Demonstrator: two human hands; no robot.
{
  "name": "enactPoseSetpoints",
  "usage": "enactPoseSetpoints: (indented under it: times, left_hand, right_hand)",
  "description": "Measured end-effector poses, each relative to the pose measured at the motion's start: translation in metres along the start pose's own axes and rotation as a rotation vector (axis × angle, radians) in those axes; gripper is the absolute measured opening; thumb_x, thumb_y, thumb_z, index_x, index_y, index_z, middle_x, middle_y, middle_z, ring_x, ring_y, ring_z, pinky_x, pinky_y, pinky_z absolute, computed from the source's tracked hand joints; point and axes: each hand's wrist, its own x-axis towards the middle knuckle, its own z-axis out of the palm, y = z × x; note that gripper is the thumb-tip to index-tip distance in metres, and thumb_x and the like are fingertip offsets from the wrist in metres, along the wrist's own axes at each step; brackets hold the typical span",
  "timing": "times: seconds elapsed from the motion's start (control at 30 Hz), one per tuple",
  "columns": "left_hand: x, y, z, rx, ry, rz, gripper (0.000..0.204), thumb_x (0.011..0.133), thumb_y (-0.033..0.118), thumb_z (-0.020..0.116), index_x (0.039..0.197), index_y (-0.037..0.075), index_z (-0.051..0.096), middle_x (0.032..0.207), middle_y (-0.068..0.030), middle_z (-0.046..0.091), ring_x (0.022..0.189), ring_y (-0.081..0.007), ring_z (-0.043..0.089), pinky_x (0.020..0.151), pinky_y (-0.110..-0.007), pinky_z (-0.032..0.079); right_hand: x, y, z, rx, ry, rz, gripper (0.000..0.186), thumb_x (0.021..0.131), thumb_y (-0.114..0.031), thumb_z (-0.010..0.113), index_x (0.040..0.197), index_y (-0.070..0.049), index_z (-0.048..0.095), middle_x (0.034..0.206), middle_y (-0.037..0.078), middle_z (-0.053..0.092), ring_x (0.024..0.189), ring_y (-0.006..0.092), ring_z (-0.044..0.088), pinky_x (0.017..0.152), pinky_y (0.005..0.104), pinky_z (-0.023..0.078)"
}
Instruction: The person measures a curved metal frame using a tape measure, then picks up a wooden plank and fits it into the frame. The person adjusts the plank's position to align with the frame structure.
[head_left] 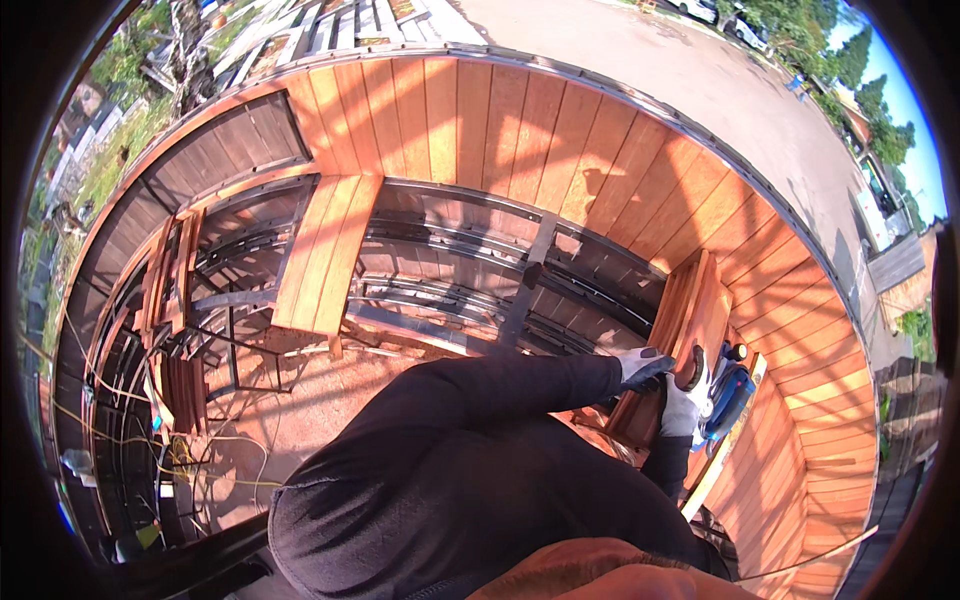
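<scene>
My left hand (643, 367), in a grey and black glove, reaches across my body on a long black sleeve and grips the near end of a stack of reddish wooden planks (690, 300) standing on edge. Right beside it, my right hand (684, 406) in a white glove is closed round the dark handle (691, 366) of a blue power tool (727, 398) held against the same stack. The tool's working end is hidden behind the hand and the planks.
A curved wall of orange wooden boards (560, 140) rings the area. Inside it runs a dark metal frame (470, 290), with a part-laid bench of planks (325, 250). More planks (165, 275) lean at the left. Yellow cords (175, 440) lie on the ground.
</scene>
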Motion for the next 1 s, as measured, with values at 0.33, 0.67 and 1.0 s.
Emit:
enactPoseSetpoints:
  times: [0.33, 0.67, 1.0]
  left_hand:
    - [-0.072, 0.039, 0.013, 0.103, 0.400, 0.685, 0.036, 0.093, 0.036, 0.066, 0.107, 0.003, 0.066, 0.092, -0.0024, 0.069, 0.084, -0.0142, 0.062, 0.069, -0.030, 0.050]
    - [-0.332, -0.024, 0.089, 0.242, 1.240, 0.898, 0.070, 0.074, 0.031, 0.084, 0.129, 0.004, 0.049, 0.112, -0.0090, 0.062, 0.106, -0.0174, 0.058, 0.090, -0.033, 0.048]
    - [-0.552, -0.288, 0.338, 0.637, 2.400, 0.388, 0.087, 0.066, 0.041, 0.082, 0.133, 0.001, 0.044, 0.122, -0.0230, 0.055, 0.113, -0.0385, 0.056, 0.097, -0.045, 0.046]
  right_hand:
    - [-0.026, -0.101, 0.005, 0.678, -0.421, -0.382, 0.058, 0.091, -0.003, 0.060, 0.145, -0.002, 0.039, 0.137, 0.011, 0.050, 0.119, 0.0206, 0.053, 0.100, 0.0332, 0.045]
    - [-0.163, -0.199, 0.036, 0.877, -1.004, -0.837, 0.067, 0.083, -0.009, 0.066, 0.144, 0.001, 0.039, 0.133, 0.014, 0.051, 0.116, 0.0228, 0.053, 0.100, 0.0354, 0.043]
    - [-0.388, -0.180, 0.096, 0.467, -1.663, -1.150, 0.070, 0.075, -0.003, 0.070, 0.141, -0.010, 0.047, 0.144, 0.006, 0.045, 0.131, 0.0225, 0.044, 0.107, 0.0375, 0.040]
